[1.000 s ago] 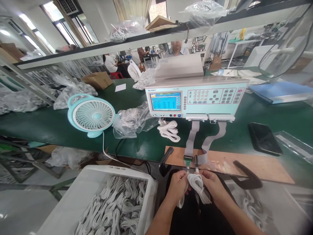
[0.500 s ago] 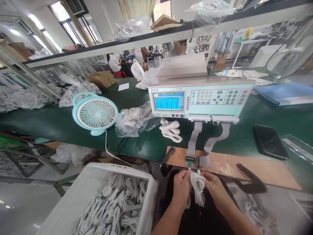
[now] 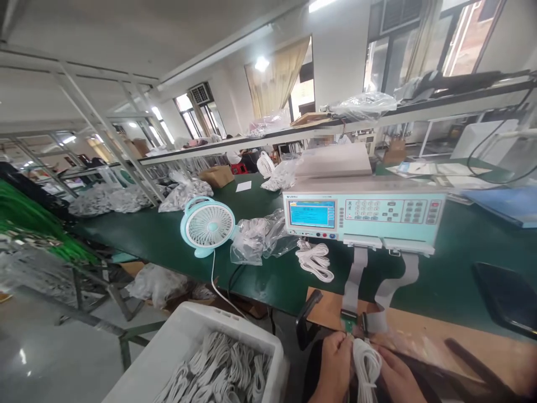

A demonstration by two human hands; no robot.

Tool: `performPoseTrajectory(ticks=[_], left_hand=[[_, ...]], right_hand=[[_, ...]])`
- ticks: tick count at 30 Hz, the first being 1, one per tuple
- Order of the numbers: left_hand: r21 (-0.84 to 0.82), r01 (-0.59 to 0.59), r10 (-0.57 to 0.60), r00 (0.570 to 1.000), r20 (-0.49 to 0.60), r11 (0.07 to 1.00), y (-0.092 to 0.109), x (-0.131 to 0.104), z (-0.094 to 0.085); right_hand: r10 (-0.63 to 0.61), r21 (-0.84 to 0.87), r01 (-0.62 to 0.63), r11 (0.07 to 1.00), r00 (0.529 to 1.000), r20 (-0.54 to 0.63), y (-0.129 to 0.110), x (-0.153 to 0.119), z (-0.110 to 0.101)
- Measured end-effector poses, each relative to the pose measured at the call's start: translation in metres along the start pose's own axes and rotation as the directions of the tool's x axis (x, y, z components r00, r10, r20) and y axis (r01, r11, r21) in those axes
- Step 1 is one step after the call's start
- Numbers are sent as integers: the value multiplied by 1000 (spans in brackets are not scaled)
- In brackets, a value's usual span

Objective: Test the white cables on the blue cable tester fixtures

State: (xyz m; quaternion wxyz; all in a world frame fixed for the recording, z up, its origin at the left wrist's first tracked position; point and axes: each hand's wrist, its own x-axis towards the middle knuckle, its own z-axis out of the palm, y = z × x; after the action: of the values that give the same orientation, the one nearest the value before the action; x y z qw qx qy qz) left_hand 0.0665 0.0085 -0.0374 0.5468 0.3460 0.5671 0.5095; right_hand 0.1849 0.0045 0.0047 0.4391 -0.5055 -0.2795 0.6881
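Lower in view, two hands (image 3: 335,364) (image 3: 398,380) grip one cable bundle (image 3: 366,366).

The tester (image 3: 364,215) has a smooth pale plastic case with a glossy lit screen, and it stands on a matt dark green bench mat (image 3: 168,240). Left of the tester lie crinkled, shiny clear plastic bags (image 3: 260,240) and a smooth plastic fan (image 3: 207,225); in front of it flat grey ribbon cables (image 3: 352,280) run down to a bare wooden board (image 3: 440,336). Below the tester, the left hand (image 3: 334,366) and right hand (image 3: 396,380) hold a coil of smooth white cable (image 3: 366,366), and more fills a matt white plastic bin (image 3: 184,341).
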Motion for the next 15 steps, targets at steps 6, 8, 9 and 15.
performPoseTrajectory(ticks=[6, 8, 9, 15], left_hand=[[85, -27, 31, 999, -41, 996, 9, -5, 3], [91, -42, 47, 998, -53, 995, 14, -7, 4], [86, -44, 49, 997, -58, 995, 16, -8, 5], [125, -47, 64, 989, -136, 991, 15, -13, 8]], right_hand=[[-3, -24, 1, 1000, 996, -92, -5, -3, 6], [-13, -35, 9, 999, 995, -100, -4, -3, 5], [-16, -40, 12, 999, 994, -104, -3, -2, 3], [-72, -46, 69, 997, 996, -52, 13, 5, 2]])
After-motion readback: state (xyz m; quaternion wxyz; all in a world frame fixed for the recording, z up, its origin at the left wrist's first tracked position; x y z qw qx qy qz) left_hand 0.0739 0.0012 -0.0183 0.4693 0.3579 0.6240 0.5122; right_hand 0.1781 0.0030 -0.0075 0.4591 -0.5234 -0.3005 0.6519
